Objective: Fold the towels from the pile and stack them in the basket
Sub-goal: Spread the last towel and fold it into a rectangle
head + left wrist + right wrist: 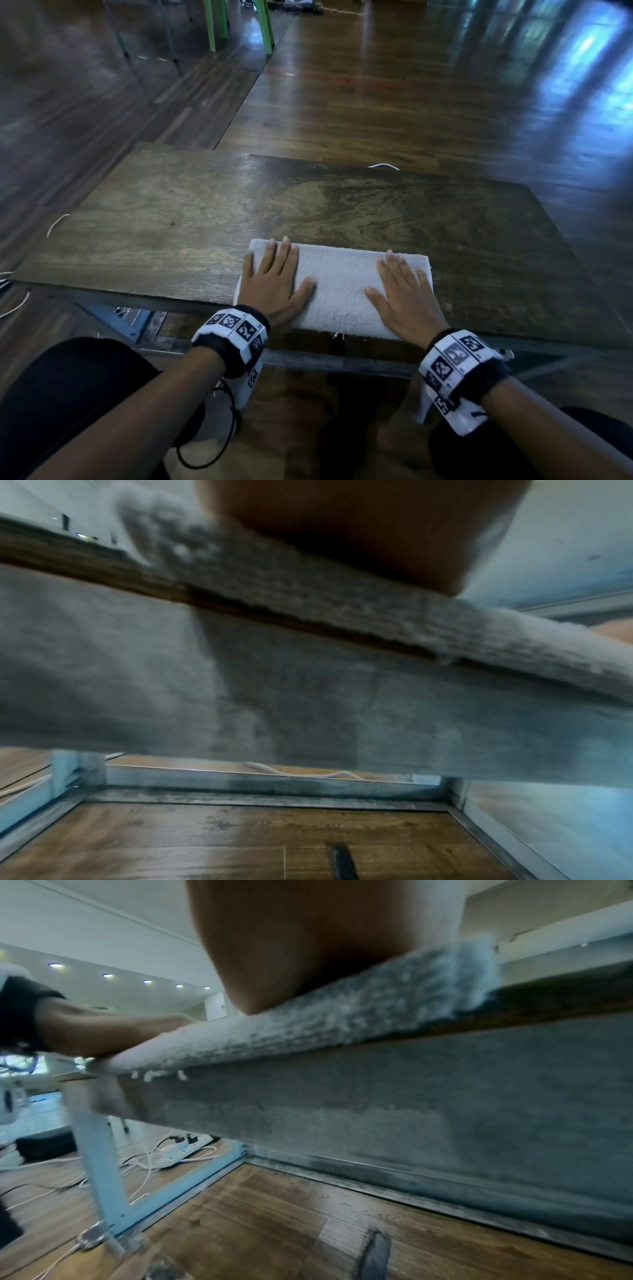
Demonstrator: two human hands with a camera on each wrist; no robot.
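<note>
Both hands flat, fingers straight: my left hand (274,281) and right hand (400,294) pressing the folded towel (337,291) at the table's (171,212) near edge. It slightly overhangs, so I reckon a careless lift could drag it off. Lots of bare tabletop beyond. Can't see the basket or pile.

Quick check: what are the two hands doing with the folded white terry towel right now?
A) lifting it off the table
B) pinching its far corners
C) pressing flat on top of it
C: the left hand and right hand lie flat, fingers straight, on the folded white terry towel on the dark wooden table.
</note>
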